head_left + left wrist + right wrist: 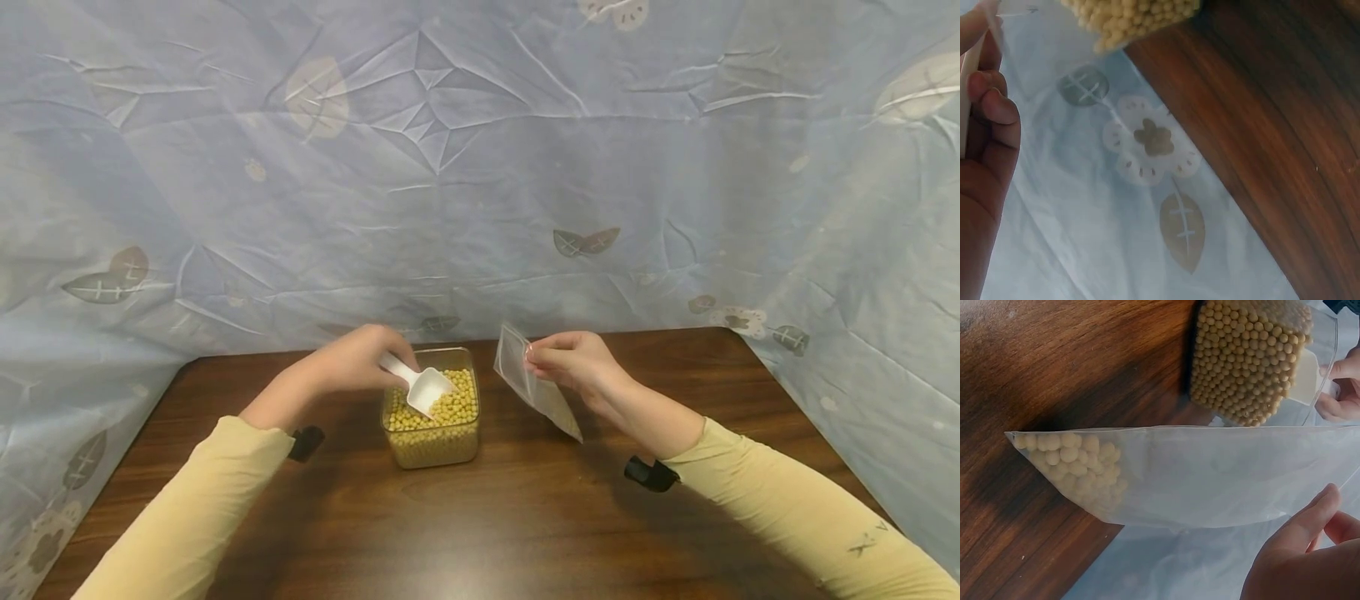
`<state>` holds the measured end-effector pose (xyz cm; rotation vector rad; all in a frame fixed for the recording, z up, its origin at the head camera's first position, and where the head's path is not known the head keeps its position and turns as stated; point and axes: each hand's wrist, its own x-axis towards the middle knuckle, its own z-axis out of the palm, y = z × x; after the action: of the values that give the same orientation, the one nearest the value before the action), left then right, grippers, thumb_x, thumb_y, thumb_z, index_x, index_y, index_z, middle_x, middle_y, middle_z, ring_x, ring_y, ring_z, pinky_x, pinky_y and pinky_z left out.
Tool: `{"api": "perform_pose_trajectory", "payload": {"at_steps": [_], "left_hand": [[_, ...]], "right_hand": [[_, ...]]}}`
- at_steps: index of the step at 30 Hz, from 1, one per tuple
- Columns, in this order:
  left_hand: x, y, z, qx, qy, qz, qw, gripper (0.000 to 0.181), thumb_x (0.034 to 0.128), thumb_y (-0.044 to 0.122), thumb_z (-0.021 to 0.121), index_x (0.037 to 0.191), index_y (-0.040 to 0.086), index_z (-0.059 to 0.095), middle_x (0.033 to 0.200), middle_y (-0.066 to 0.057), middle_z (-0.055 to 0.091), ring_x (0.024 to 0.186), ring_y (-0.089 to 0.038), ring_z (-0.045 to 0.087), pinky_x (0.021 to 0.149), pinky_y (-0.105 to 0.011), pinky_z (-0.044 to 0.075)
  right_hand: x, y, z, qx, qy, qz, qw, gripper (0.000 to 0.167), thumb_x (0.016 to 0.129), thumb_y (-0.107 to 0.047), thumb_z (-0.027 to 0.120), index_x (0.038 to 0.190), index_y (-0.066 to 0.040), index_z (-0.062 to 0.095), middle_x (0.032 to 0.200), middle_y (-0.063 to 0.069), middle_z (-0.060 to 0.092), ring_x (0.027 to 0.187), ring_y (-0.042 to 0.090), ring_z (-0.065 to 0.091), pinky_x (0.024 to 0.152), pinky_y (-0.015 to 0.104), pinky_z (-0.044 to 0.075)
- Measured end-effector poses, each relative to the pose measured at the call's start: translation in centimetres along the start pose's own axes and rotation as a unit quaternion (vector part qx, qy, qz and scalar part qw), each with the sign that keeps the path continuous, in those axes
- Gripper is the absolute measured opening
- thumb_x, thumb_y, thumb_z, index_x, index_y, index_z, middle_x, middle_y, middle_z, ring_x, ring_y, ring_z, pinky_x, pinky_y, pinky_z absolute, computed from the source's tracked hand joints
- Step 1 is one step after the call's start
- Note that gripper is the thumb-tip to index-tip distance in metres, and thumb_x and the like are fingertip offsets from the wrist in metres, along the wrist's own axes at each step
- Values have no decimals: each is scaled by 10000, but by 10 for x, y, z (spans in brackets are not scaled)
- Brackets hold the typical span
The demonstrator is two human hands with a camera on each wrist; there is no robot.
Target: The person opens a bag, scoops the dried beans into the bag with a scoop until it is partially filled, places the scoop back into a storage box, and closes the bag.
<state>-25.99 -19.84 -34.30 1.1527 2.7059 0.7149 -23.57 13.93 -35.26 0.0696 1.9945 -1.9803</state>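
Observation:
A clear square container [438, 457] of yellow soybeans [463, 406] stands on the table. My left hand [363, 360] reaches over its left side and grips the handle of a white scoop [429, 390], whose bowl dips into the beans. To the right of the container, my right hand [581, 365] pinches the upper edge of a clear plastic bag [525, 379]. The bag hangs tilted, and some soybeans [1075, 459] fill its bottom corner in the right wrist view. In the left wrist view, curled fingers [1000, 115] wrap the scoop handle [967, 87].
The dark wooden table [480, 533] lies under everything. Behind it and at both sides hangs a pale blue cloth [487, 192] with leaf and flower prints. A black wrist device [651, 473] sits at the right sleeve, another [306, 443] at the left.

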Motion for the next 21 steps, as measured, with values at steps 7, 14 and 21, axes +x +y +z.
{"api": "perform_pose_trajectory", "payload": {"at_steps": [7,14,21], "left_hand": [[3,2,9,50,-27,70,10000,144,840,78,867,973,59,816,931,-55,803,846,-149,713,788,-314,594],[1,-1,15,-45,26,-74,10000,137,860,95,861,985,74,809,962,-54,796,863,-151,719,797,-328,607],[0,-3,19,-86,115,63,9999,164,834,91,878,979,68,805,965,-63,793,867,-155,713,798,-331,605]], "right_hand": [[0,1,0,-27,15,65,10000,309,1004,2,682,1256,175,641,916,0,774,826,65,771,810,196,624],[1,2,0,10,65,106,9999,309,1006,4,678,1262,173,642,883,-14,774,812,62,767,801,191,623],[0,3,-2,123,100,70,9999,296,1005,27,662,1256,183,637,837,-24,772,790,57,764,779,185,622]]}}
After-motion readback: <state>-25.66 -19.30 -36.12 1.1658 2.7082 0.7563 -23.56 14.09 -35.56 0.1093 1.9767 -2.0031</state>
